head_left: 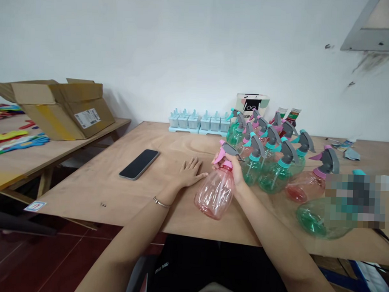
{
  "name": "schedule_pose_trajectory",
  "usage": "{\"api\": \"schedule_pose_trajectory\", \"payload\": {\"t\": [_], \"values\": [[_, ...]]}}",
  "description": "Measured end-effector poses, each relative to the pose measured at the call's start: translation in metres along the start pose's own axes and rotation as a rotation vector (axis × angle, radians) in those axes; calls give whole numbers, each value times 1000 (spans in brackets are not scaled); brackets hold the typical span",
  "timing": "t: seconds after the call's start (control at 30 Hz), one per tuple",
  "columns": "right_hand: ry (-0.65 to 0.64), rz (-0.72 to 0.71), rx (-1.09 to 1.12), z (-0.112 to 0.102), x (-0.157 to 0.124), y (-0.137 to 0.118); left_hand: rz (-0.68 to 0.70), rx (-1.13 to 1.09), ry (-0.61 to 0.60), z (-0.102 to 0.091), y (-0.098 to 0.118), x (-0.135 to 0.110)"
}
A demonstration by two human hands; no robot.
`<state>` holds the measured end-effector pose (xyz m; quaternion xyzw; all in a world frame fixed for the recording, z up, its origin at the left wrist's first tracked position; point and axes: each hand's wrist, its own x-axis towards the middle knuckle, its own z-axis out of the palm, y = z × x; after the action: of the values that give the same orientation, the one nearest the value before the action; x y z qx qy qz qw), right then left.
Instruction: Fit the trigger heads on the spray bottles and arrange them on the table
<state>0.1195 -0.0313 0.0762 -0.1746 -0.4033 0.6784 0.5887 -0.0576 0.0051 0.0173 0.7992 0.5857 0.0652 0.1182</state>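
Observation:
My right hand [234, 168] is wrapped round the neck of a clear pink spray bottle [214, 195] with a pink and grey trigger head. The bottle tilts slightly over the front part of the wooden table [122, 203]. Flat on the tabletop, with fingers spread, lies my left hand [189, 173], just left of the bottle. A phone [139, 164] with a dark screen rests further left. Close to my right hand stand several green and pink spray bottles, among them a green spray bottle [277, 174] and a pink spray bottle [304, 184].
Pale blue ice-pop molds [193, 120] line the wall side, beside a printed box [252, 106]. A cardboard box [71, 109] and colourful flat pieces [20, 144] occupy the left table. Another green bottle [313, 216], partly blurred out, is near the right front.

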Motion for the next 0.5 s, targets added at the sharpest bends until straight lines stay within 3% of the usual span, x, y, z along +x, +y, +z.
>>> {"api": "schedule_pose_trajectory", "payload": {"t": [0.2,0.5], "values": [[-173,197,-93,7,-11,2,62,-39,23,6,-8,4],[-147,113,-126,5,-11,1,46,-105,45,5,-6,3]]}}
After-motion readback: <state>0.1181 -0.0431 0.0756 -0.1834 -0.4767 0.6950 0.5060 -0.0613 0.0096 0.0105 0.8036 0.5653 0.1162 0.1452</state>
